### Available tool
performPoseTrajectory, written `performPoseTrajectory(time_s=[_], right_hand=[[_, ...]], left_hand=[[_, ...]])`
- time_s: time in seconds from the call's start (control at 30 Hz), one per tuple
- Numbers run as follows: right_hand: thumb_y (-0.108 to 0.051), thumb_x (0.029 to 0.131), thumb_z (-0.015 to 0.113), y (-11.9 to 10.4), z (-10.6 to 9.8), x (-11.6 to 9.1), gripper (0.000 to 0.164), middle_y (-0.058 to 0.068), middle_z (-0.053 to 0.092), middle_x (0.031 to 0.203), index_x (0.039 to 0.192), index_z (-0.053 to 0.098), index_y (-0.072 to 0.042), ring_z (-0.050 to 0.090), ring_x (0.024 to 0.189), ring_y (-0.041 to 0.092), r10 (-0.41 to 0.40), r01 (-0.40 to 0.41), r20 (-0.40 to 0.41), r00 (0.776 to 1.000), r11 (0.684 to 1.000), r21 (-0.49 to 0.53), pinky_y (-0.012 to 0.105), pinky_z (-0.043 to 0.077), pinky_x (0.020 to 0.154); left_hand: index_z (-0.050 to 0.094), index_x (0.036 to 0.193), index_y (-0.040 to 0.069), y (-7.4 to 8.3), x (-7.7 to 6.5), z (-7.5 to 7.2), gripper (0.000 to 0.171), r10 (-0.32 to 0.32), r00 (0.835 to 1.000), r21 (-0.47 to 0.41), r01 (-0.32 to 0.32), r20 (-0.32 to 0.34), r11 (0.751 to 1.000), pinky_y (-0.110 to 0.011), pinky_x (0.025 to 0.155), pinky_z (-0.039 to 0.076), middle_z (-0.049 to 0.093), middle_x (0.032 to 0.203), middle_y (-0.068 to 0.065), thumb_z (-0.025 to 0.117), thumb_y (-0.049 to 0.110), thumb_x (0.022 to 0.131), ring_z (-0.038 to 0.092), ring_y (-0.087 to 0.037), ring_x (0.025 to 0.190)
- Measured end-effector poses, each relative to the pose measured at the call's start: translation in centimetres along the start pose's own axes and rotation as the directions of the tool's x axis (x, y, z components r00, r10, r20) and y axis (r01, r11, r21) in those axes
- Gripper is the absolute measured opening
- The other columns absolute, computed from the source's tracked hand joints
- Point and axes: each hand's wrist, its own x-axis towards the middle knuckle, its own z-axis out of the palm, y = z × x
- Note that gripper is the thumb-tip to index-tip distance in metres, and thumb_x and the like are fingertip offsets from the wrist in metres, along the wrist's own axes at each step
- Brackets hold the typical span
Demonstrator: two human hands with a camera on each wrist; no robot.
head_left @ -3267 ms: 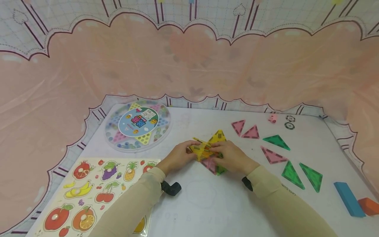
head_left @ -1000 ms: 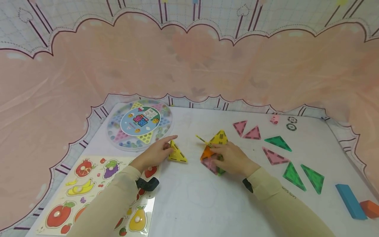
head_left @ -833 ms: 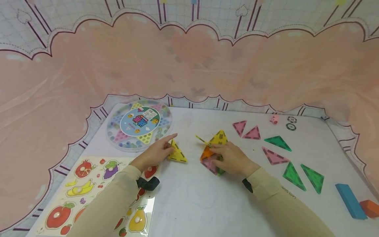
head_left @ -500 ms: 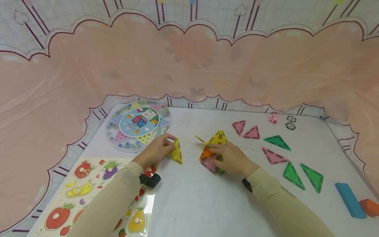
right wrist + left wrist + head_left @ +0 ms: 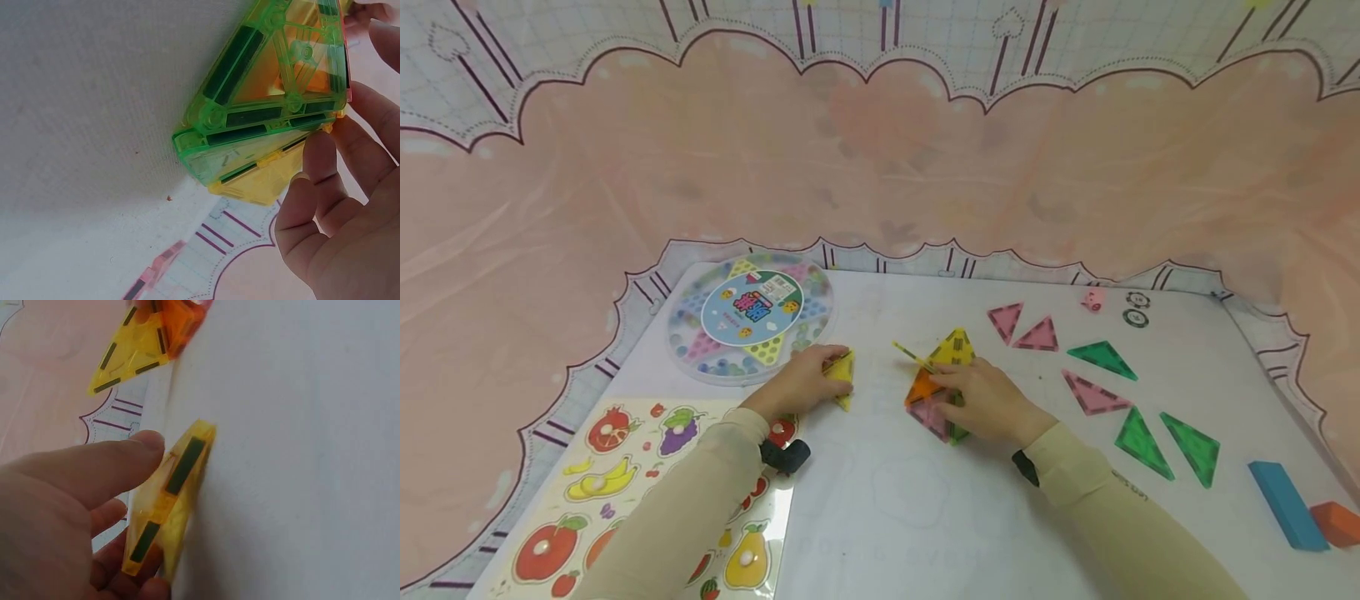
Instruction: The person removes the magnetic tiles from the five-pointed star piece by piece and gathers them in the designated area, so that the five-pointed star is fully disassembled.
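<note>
In the head view my left hand (image 5: 801,383) pinches a yellow triangular magnetic tile (image 5: 844,387), tilted up on edge at the table surface. The left wrist view shows the thumb (image 5: 134,453) against one face of this tile (image 5: 185,465), with fingers behind it. My right hand (image 5: 992,400) holds a small structure of joined magnetic tiles (image 5: 931,413), mixing pink, orange, green and yellow triangles. One yellow tile (image 5: 913,357) juts out from its left side. Close up in the right wrist view, curled fingertips touch the structure's green and yellow sides (image 5: 250,150).
Loose pink tiles (image 5: 1093,393) and green tiles (image 5: 1142,443) lie to the right. A blue block (image 5: 1288,506) and an orange block (image 5: 1336,523) sit near the right edge. At left are a round marble game board (image 5: 752,310) and a fruit puzzle board (image 5: 602,483).
The left hand has left the structure, moving left with a yellow tile. Its extended index finger has since bent, and the tile has turned upright. The right hand has stayed on the structure.
</note>
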Motion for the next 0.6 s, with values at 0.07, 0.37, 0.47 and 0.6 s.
performPoseTrajectory(time_s=[0.07,0.37,0.47,0.6], right_hand=[[-0.04,0.082,0.06,0.01,0.02,0.0,0.047,-0.002,0.049,0.128,0.123,0.057,-0.018,0.042,0.085,0.016,0.002,-0.002,-0.001,1.0,1.0,0.002,0.029,0.035,0.072],[-0.04,0.082,0.06,-0.07,-0.03,-0.04,0.046,-0.001,0.049,0.128,0.122,0.057,-0.017,0.043,0.088,0.016,-0.001,0.001,0.001,1.0,1.0,0.009,0.029,0.036,0.075],[-0.04,0.082,0.061,-0.05,-0.05,-0.04,0.047,-0.001,0.049,0.128,0.122,0.057,-0.017,0.042,0.087,0.016,-0.001,0.001,0.004,1.0,1.0,0.009,0.029,0.036,0.074],[-0.041,0.082,0.061,-0.06,-0.07,-0.01,0.047,-0.001,0.049,0.128,0.122,0.057,-0.017,0.043,0.088,0.016,0.002,-0.002,0.005,1.0,1.0,0.013,0.029,0.036,0.074]], left_hand=[[0.046,0.13,0.013,0.02,0.06,0.26,0.063,0.012,1.0,0.041,-0.012,-0.005,0.999,-0.037,0.09,0.035,0.049,0.121,-0.003,0.07,0.033,0.075,0.045,-0.018,0.099],[0.049,0.129,0.016,-0.11,0.1,0.87,0.063,0.042,0.999,0.141,-0.04,-0.015,0.989,-0.034,0.09,0.034,0.048,0.123,-0.001,0.071,0.037,0.073,0.043,-0.016,0.1],[0.048,0.129,0.015,-0.04,-0.09,0.88,0.064,0.058,0.998,0.151,-0.055,-0.014,0.987,-0.036,0.09,0.034,0.047,0.123,-0.004,0.071,0.037,0.074,0.042,-0.018,0.101],[0.049,0.13,0.017,0.09,-0.44,0.9,0.061,0.063,0.998,0.169,-0.059,-0.017,0.984,-0.037,0.089,0.033,0.047,0.122,-0.006,0.069,0.035,0.075,0.041,-0.022,0.103]])
